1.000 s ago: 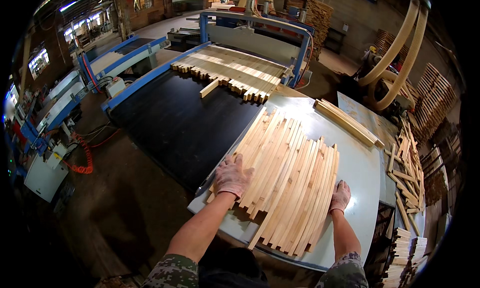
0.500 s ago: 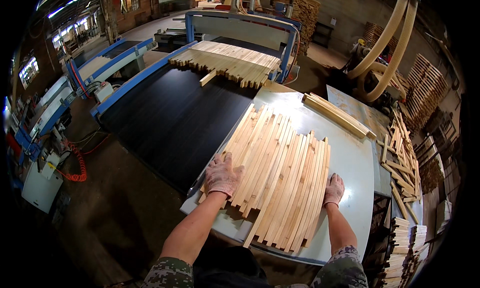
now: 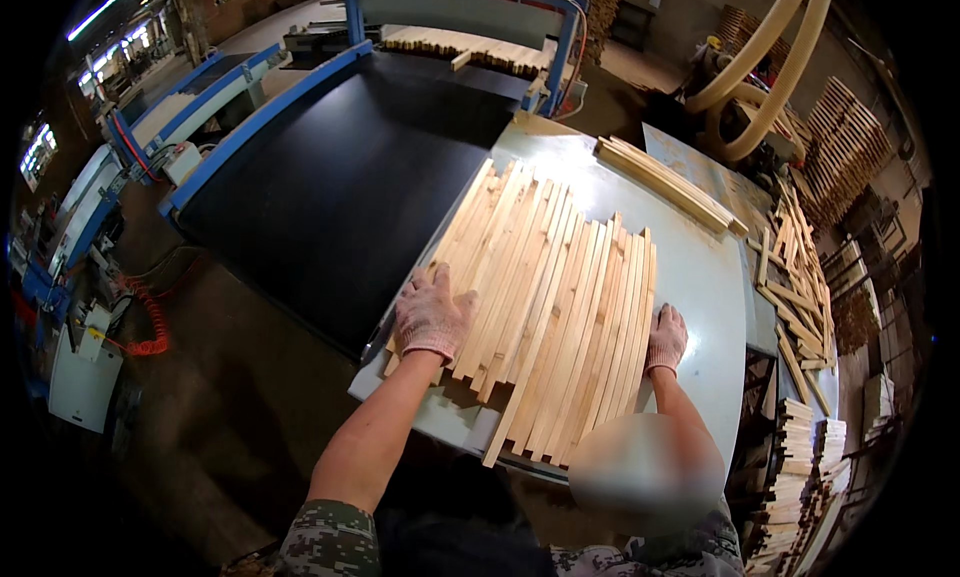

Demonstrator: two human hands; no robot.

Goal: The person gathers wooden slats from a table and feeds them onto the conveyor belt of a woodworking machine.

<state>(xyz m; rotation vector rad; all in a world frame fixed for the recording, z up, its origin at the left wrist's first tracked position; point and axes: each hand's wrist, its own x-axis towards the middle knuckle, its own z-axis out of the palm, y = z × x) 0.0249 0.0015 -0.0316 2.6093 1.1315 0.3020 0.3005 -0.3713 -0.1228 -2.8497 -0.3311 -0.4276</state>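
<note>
A row of long, narrow, pale wooden strips point(image 3: 565, 295), laid side by side with staggered ends, is carried by a smooth, light-grey metal counter point(image 3: 708, 287), just beside a broad, black, flat belt point(image 3: 340, 182). The row is flanked by two gloved hands: the left hand point(image 3: 435, 315), its fingers spread wide, is laid over the strips at the left edge, while the right hand point(image 3: 666, 337), its fingers extended and little parted, is set along the right edge. No single strip is seen to be grasped. Inward pressure is best applied evenly and low on both flanks, so that the strips are held flush and buckling or riding-up is avoided; the long strip projecting at the near end may be easily skewed and should be watched. A small bundle of straight, tan wooden strips point(image 3: 670, 185) is seen at the counter's far right, apart from the row.
</note>
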